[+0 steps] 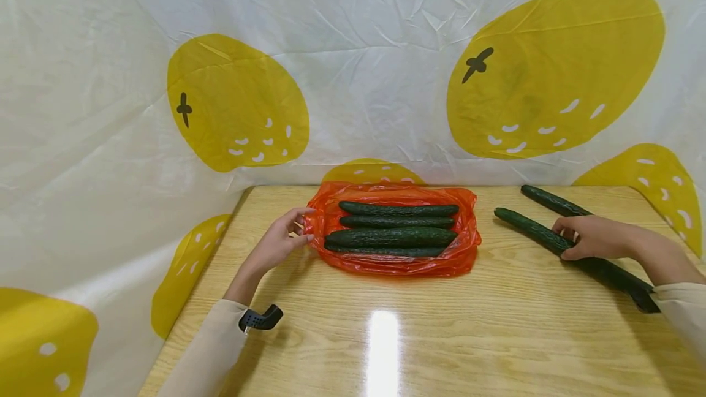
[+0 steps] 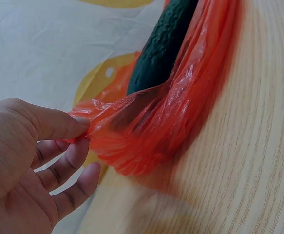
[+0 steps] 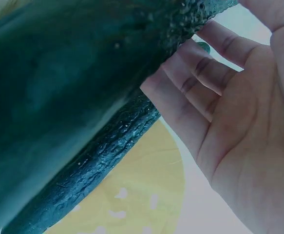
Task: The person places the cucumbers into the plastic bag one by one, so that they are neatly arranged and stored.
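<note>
A red plastic bag lies spread on the table, with several dark green cucumbers side by side in it. At the bag's left end my left hand pinches the gathered edge between thumb and forefinger. The left wrist view shows the thin red film stretching from that pinch, past one cucumber's end. Off to the right, my right hand grips a long cucumber around its middle, thumb on the near side. Behind it lies another cucumber, partly hidden by the hand.
The wooden table meets a white sheet with yellow fruit prints at its back and left. Black devices sit on the left wrist and the right wrist. Bare wood separates the bag from the right-hand cucumbers.
</note>
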Tool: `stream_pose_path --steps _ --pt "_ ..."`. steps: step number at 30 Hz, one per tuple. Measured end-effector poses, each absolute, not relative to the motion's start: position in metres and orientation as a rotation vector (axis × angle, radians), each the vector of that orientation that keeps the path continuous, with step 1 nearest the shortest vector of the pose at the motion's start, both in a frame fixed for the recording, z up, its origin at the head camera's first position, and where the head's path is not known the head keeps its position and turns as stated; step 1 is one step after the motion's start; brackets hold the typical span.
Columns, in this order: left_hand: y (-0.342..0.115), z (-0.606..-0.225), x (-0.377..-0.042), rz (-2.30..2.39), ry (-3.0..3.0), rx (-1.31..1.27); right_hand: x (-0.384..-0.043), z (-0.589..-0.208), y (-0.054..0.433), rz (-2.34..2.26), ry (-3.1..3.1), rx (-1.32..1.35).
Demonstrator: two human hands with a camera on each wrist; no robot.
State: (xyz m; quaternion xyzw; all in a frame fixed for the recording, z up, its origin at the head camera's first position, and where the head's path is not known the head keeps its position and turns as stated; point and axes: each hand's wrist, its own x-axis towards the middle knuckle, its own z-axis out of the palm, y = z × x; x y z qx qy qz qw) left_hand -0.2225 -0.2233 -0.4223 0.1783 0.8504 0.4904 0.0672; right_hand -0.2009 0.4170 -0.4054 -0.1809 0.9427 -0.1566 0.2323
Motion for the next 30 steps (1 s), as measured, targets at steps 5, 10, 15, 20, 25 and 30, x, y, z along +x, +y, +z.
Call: stream_pose_path --steps 5,10,15,20,25,30 --pt "-0.222 -0.421 -0.223 1.466 2.575 0.548 -0.2 -0.402 0.412 -0.418 2.59 -0.522" --pt "-0.221 -0.423 -0.224 1.471 2.58 0.556 -0.201 -0.403 0.411 -0.444 2.598 -0.525" --pt "-0.218 -0.421 -0.222 1.469 2.584 0.536 -0.203 -0.4 0.413 -0.511 2.592 -0.533" --pt "-0.213 -0.402 -0.211 1.477 2.562 0.536 -0.204 -0.39 0.408 -0.529 2.597 -0.55" --pt "-0.21 -0.389 -0.203 1.485 2.561 0.547 -0.205 -0.381 0.398 -0.521 2.621 -0.567" --pt "-0.214 -0.4 -0.21 1.463 2.577 0.521 -0.206 -0.372 0.385 -0.506 2.679 -0.625"
